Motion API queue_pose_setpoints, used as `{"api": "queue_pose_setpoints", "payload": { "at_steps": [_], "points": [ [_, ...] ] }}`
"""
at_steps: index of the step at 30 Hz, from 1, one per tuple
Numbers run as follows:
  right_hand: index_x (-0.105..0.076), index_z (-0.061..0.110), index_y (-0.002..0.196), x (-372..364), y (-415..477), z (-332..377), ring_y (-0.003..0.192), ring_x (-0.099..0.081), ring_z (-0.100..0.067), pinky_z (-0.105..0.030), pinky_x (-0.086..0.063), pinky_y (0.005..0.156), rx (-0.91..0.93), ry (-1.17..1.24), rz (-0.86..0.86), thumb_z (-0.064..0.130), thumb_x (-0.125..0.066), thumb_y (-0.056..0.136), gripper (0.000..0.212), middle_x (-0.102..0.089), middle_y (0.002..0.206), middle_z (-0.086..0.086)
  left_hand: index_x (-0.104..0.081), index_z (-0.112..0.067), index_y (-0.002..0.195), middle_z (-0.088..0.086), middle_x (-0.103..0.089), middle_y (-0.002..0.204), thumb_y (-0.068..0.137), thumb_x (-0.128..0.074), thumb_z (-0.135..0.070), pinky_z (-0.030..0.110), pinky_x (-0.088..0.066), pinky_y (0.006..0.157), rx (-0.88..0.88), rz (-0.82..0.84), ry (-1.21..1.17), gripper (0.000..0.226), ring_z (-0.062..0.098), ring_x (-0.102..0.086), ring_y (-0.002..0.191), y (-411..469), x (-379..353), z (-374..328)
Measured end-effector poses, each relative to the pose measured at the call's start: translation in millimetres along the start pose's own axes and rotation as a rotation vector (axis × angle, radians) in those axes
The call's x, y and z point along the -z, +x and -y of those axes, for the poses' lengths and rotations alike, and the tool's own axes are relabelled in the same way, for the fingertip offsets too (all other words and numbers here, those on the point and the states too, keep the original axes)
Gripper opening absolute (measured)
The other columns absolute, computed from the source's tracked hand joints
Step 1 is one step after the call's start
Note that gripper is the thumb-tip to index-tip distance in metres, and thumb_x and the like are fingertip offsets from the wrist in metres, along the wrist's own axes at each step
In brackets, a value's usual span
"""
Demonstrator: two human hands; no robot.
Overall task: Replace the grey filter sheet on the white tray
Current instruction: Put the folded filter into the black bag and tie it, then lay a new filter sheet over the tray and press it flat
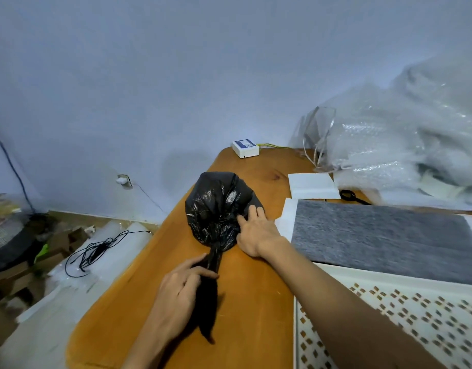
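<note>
- A loose coil of black cable (96,251) is noted on the floor at far left, among cardboard and plastic wrapping.
- A wooden table (250,302) with a rounded left edge runs from the near side to the far wall.
- The left hand (181,288) is seen near the table's centre. Its fingers and thumb are curled round the twisted neck of a black bag (216,209).
- The bag's full, rounded body lies on the table beyond that hand, with the loose tail trailing toward the near edge.
- The right hand (256,233) is laid against the right side of the bag, fingers fairly straight and spread, gripping nothing.
- A small white box (245,148) sits at the far end of the table, by the wall.
- A white block (312,186) lies right of the bag, and black scissors (349,195) lie just beside it.
- The grey filter sheet (384,235) is spread flat at right, over white paper (285,222) that shows along its left edge.
- The white tray (429,310), perforated, lies at near right. The sheet's near edge meets its far rim, though whether it overlaps cannot be made out.
- A heap of bubble wrap (416,129) fills the far right.
</note>
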State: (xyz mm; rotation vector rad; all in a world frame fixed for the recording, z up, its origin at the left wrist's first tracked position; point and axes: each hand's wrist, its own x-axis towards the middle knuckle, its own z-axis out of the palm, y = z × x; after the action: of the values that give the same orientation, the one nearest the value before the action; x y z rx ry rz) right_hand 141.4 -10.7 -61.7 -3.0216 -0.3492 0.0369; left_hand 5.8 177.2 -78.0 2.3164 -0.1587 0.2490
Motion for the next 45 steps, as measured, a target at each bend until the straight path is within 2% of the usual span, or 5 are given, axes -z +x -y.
{"api": "queue_pose_setpoints", "payload": {
  "at_steps": [3, 7, 17, 29, 45],
  "points": [
    [-0.024, 0.017, 0.156, 2.2, -2.7, -1.2, 0.137, -0.024, -0.035, -0.049, -0.030, 0.114, -0.014, 0.044, 0.078, 0.038, -0.038, 0.099, 0.062, -0.025, 0.148, -0.016, -0.070, -0.021, 0.066, -0.023, -0.071, 0.091, 0.087, -0.028, -0.083, 0.022, -0.042, 0.081, 0.080, -0.057, -0.106, 0.078, -0.003, -0.063, 0.089, -0.6, 1.4, -7.8],
    [-0.005, 0.018, 0.161, 5.7, -20.5, -7.0, 0.150, -0.012, -0.036, -0.048, -0.023, 0.121, 0.002, 0.105, 0.140, 0.048, -0.037, 0.101, 0.074, -0.004, 0.165, -0.015, -0.057, -0.022, 0.067, -0.022, -0.054, 0.106, 0.091, -0.059, -0.061, 0.029, -0.040, 0.076, 0.005, -0.017, 0.240, 0.045, 0.008, -0.054, 0.097, 3.1, -9.8, -2.8],
    [-0.004, 0.025, 0.161, 44.9, -94.5, -32.0, 0.148, -0.029, -0.032, -0.048, -0.034, 0.116, 0.095, 0.212, 0.041, 0.042, -0.053, 0.099, 0.081, -0.017, 0.167, -0.007, -0.048, -0.032, 0.134, -0.012, -0.044, 0.136, 0.101, -0.046, -0.053, 0.027, -0.039, 0.100, -0.079, 0.074, 0.444, 0.039, 0.011, -0.044, 0.122, 4.3, -17.2, 3.3],
    [-0.044, 0.016, 0.146, 71.0, -195.3, -171.9, 0.135, -0.044, -0.027, -0.042, -0.038, 0.110, -0.191, 0.194, -0.049, 0.040, -0.052, 0.099, 0.054, -0.045, 0.151, -0.006, -0.073, -0.019, 0.096, 0.015, -0.067, 0.127, 0.087, -0.038, -0.035, 0.044, -0.055, 0.092, -0.379, 0.052, 0.945, 0.040, 0.031, -0.068, 0.108, 4.3, -16.4, -22.2],
    [-0.066, 0.022, 0.075, 38.7, -285.9, -249.6, 0.072, -0.064, -0.006, -0.038, -0.056, 0.069, -0.360, 0.505, -0.415, 0.032, -0.052, 0.096, 0.027, -0.071, 0.078, 0.007, -0.053, -0.038, 0.132, -0.016, -0.054, 0.129, 0.103, -0.052, -0.036, 0.025, -0.044, 0.100, -0.312, 0.304, 0.190, 0.029, 0.000, -0.051, 0.116, 13.0, -115.5, -120.5]
  ]
}}
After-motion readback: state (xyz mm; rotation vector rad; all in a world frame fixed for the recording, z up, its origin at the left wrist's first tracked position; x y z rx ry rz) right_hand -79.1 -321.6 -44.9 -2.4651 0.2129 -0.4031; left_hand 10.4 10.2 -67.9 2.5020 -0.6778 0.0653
